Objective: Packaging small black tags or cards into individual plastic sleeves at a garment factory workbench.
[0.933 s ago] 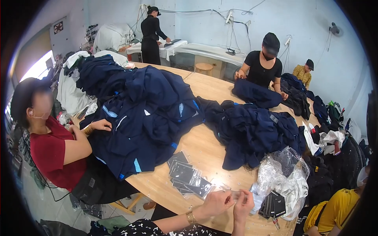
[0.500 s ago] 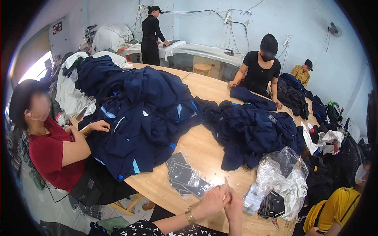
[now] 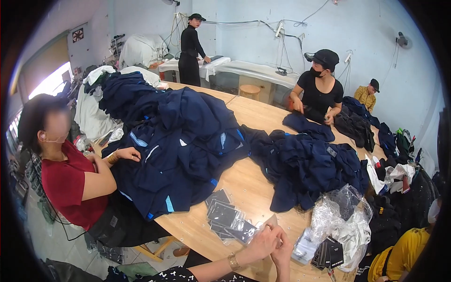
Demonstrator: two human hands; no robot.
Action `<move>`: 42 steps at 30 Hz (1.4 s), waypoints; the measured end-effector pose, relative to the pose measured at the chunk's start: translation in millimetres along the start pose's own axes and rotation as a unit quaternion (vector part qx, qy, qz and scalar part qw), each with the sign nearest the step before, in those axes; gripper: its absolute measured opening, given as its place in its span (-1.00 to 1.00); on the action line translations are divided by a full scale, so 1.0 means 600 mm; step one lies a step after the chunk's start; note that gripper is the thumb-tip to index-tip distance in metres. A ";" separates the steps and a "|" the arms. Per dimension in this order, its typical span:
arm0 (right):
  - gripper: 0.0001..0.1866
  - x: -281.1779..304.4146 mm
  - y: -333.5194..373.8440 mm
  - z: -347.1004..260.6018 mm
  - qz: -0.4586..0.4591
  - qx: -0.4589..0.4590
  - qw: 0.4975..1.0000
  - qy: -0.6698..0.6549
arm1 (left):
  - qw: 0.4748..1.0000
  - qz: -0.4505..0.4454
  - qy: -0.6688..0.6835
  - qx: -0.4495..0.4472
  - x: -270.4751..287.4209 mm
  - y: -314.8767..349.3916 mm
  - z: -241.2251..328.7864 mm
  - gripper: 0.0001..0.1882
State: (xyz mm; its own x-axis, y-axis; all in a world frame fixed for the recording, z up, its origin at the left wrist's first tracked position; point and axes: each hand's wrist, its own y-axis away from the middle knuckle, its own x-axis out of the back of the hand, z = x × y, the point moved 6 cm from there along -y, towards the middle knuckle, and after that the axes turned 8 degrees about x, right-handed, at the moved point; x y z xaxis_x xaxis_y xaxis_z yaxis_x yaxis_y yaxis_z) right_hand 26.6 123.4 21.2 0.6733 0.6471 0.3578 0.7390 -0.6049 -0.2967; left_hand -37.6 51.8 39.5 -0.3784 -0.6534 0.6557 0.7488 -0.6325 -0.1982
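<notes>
My left hand (image 3: 262, 240), with a gold bracelet at its wrist, and my right hand (image 3: 281, 245) meet above the table's near edge. Their fingers are closed together at the tips. A pale, thin edge shows at the fingertips, but I cannot make out what it is. Just left of my hands lies a loose stack of dark grey cards in clear plastic sleeves (image 3: 227, 215). Right of them are a bundle of small clear bags (image 3: 304, 247) and a fanned stack of black cards (image 3: 329, 254).
Navy garments are heaped in a large pile (image 3: 183, 127) and a smaller pile (image 3: 314, 164) on the wooden table (image 3: 239, 181). Crumpled clear plastic (image 3: 340, 207) lies at right. A person in red (image 3: 75, 188) sits left; another in black (image 3: 322, 91) handles garments across the table.
The whole view has shifted slightly down and right. My hands stay together. The person in black across the table has turned their head and lifted a hand off the garment.
</notes>
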 end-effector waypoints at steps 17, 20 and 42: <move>-0.72 0.040 0.010 0.079 -0.028 -0.224 0.896 -0.383 | 0.595 -0.218 0.681 0.368 -0.109 0.028 -0.067 -0.63; -0.76 0.052 0.018 0.106 -0.064 -0.215 0.919 -0.323 | 0.759 -0.123 0.575 0.282 -0.098 0.013 -0.090 -0.71; -0.89 0.248 0.048 0.113 0.192 0.026 0.918 0.347 | 0.624 0.035 0.705 0.335 0.013 -0.026 -0.154 -0.81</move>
State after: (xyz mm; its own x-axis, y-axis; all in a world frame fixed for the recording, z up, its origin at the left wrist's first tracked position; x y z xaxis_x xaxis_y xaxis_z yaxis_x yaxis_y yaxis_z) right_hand 149.6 234.0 5.8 0.7198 -0.0719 0.6905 0.4629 -0.6915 -0.5545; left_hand -102.6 18.2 -19.9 -0.0805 -0.6853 -0.7238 0.6707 -0.5744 0.4693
